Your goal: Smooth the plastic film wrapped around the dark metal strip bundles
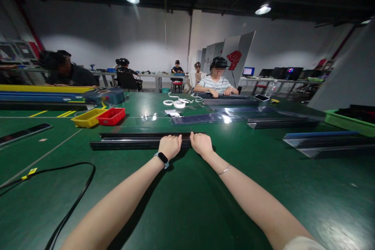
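Note:
A stack of long black strips (129, 140) lies across the green table (187, 203) in front of me. My left hand (170, 145), with a watch on its wrist, is closed over the right end of the stack. Beside it my right hand (201, 143), a thin bracelet on its wrist, is closed on the same end, fingers curled over the top edge. The two hands are almost touching.
A yellow tray (87, 118) and a red tray (111, 116) stand at the back left. A black cable (76, 199) loops at the left. More strip stacks (319, 145) lie at the right, a green crate (348, 122) beyond. Tape rolls (175, 103) and a seated person (216, 82) are across the table.

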The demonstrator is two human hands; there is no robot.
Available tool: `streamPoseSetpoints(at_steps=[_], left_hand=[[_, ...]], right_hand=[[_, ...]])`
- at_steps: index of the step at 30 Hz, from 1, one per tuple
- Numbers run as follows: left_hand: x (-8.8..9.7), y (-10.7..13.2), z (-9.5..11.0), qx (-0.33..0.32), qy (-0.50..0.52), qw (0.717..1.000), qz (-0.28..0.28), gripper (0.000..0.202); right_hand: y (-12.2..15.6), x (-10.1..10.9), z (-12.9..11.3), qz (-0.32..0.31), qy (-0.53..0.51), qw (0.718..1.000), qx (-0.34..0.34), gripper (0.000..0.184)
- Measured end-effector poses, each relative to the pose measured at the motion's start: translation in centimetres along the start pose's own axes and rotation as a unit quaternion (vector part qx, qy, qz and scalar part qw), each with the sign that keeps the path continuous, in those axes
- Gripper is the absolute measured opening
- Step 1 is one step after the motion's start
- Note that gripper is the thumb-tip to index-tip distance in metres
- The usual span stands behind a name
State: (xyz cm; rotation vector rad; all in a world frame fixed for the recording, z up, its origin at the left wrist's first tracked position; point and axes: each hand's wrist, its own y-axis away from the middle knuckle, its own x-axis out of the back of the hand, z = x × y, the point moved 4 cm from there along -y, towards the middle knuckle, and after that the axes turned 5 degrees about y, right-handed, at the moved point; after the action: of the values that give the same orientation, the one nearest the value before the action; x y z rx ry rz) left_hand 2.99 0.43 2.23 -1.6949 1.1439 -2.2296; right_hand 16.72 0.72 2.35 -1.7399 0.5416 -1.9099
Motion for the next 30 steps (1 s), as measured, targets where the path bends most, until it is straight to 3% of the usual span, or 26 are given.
streamPoseSetpoints(at_steps=[4,13,21,30], left_hand=[[0.0,0.1,-0.1,0.008,-0.013,1.0,0.008,0.051],[0.2,0.0,0.3,-0.047,-0.007,0.999,-0.003,0.045],[-0.1,0.0,0.2,-0.055,-0.02,0.998,-0.008,0.045],[0.1,0.0,0.2,-0.046,0.003,0.999,-0.013,0.045]], right_hand=[[0.0,0.1,0.2,-0.029,0.004,1.0,0.002,0.048],[-0.2,-0.1,0.1,-0.051,0.004,0.999,-0.003,0.052],[0.0,0.7,-0.9,-0.059,-0.023,0.997,0.053,0.05],[0.0,1.1,-1.1,-0.079,-0.003,0.995,0.063,0.049]])
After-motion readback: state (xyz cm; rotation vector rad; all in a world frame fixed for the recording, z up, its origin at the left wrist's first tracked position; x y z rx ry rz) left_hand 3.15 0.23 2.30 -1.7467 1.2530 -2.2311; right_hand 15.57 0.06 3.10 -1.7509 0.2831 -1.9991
